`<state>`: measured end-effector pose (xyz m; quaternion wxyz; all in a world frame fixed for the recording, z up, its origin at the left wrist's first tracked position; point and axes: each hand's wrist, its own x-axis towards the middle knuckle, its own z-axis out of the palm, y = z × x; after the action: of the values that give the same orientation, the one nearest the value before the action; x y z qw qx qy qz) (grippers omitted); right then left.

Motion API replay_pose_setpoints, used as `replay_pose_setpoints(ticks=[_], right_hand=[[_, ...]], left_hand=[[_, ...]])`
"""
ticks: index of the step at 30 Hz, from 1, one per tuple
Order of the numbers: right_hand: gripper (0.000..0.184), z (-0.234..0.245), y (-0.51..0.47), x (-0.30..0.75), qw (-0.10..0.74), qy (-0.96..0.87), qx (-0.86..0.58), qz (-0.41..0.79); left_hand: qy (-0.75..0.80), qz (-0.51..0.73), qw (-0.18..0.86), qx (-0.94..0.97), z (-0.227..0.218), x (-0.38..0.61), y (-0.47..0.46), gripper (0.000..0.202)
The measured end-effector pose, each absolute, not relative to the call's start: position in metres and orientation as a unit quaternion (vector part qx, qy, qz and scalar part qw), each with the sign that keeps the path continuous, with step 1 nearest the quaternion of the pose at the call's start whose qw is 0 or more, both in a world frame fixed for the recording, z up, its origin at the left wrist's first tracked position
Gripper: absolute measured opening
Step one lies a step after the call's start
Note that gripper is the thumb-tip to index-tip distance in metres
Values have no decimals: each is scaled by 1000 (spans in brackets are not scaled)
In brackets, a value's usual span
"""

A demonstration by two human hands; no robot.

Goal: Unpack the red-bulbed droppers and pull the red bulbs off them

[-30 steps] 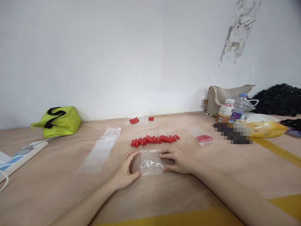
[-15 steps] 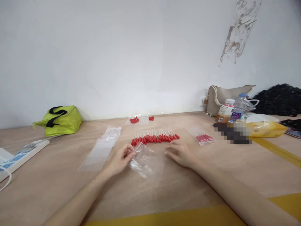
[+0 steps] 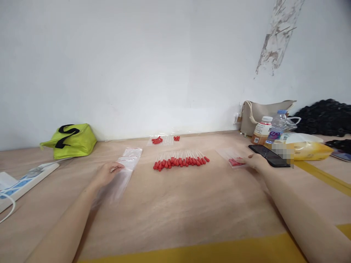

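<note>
My left hand [image 3: 107, 173] lies on the stack of empty clear zip bags [image 3: 126, 159] at the left, fingers curled in a pinch on a clear bag that looks smeared beneath it. My right hand [image 3: 253, 161] is stretched out to the right, and its curled fingers grip a small sealed bag of red-capped droppers [image 3: 235, 162]. Between the hands a row of several red-bulb droppers [image 3: 181, 160] lies loose on the brown table [image 3: 175, 204]. Two small heaps of red caps [image 3: 157, 140] sit behind the row, near the wall.
A black phone [image 3: 270, 155] lies just beyond my right hand. Two bottles [image 3: 262, 129], a beige bag [image 3: 264, 110], a yellow pack [image 3: 311, 150] and a black pile [image 3: 326, 116] are at the right. A lime green bag [image 3: 70, 140] and a power strip [image 3: 26, 182] are at the left.
The clear bag has left the table's middle. My left hand carried it left onto the stack of bags. My right hand moved right to the sealed bag of droppers.
</note>
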<state>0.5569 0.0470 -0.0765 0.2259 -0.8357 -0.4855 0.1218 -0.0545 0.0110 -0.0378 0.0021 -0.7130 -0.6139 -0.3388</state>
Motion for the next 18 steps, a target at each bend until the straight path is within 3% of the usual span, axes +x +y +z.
replay_pose_setpoints(ticks=[4,7,9,12,15,18], right_hand=[[37,-78,48,553,206,-485,-835,157],[33,-78,46,554,254,-483,-826,138],[32,-75,44,552,325,-465,-818,98],[40,-66,39,537,517,-431,-736,80],[47,-54,26,499,674,-425,-553,243],[45,-47,3,449,616,-494,-429,438]], left_hand=[[-623,-238,115,-736,-35,-47,7,32],[-632,-191,89,-746,-34,-40,-3,45],[-642,-134,26,-754,-36,-33,-10,58],[-689,-50,-48,-721,-46,-24,-17,65],[-720,-28,-53,-691,-55,-22,-16,58],[-728,-73,-12,-682,-56,-21,-14,58]])
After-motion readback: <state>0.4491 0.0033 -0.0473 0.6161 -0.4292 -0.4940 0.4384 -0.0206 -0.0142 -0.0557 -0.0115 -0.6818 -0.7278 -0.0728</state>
